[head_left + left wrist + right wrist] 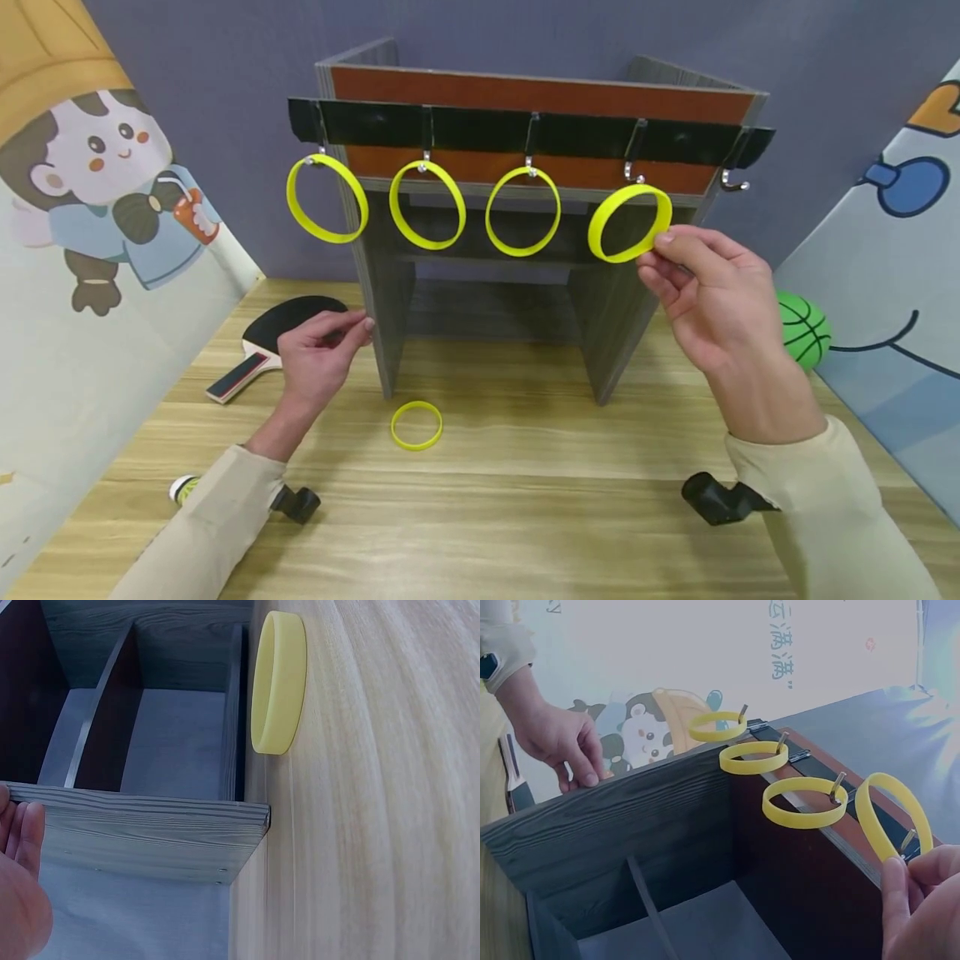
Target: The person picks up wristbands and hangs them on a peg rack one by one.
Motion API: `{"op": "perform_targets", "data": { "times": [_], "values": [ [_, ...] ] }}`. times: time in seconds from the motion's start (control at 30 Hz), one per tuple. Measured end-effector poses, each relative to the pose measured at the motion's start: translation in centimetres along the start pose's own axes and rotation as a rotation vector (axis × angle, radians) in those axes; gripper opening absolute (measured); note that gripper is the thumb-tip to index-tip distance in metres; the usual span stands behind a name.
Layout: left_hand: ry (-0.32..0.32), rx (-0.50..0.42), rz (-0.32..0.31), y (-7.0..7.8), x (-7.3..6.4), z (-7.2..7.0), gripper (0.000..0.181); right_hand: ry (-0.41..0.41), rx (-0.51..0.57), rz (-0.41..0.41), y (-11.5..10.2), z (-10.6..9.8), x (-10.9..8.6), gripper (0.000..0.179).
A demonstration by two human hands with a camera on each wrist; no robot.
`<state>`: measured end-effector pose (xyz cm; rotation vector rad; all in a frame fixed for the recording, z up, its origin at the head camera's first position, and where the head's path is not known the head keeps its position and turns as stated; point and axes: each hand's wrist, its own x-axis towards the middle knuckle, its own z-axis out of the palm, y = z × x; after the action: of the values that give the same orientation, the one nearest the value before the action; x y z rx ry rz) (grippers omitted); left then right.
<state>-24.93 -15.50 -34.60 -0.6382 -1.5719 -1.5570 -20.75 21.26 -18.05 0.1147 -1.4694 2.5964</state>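
My right hand point(723, 292) pinches a yellow silicone wristband point(630, 223) between thumb and fingers, close by the fourth hook point(633, 171); whether it is on the hook I cannot tell. Three more yellow wristbands hang from hooks to its left: the outer left one point(327, 198), a second point(427, 206) and a third point(522, 211). Thumb and fingertips of my left hand point(318, 358) grip the front edge of the left side panel of the grey wooden shelf point(375, 333). In the left wrist view, another wristband point(281, 682) lies on the table before the shelf.
A black strip point(480, 129) carries the hooks across the shelf's top; the far-right hook point(735, 181) holds nothing. Left stands a table tennis bat point(258, 354), with a partly hidden canister point(182, 488) under the sleeve. A green ball point(804, 329) lies right, by the wall.
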Motion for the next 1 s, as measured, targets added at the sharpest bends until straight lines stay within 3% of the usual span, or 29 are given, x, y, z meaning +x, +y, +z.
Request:
{"op": "perform_targets", "data": {
  "times": [0.5,0.87,1.0],
  "values": [
    [0.017,-0.064,-0.008,-0.1,0.0,0.0,0.016,0.017,0.034,0.005,0.0,0.7,0.9,0.027],
    [0.006,-0.048,-0.007,2.2,0.5,0.7,0.016,-0.002,0.07,-0.02,0.3,0.7,1.1,0.025],
    [0.016,-0.034,-0.009,0.8,0.1,0.3,0.016,0.009,0.041,-0.013,0.5,0.7,0.9,0.029]
  ]
}}
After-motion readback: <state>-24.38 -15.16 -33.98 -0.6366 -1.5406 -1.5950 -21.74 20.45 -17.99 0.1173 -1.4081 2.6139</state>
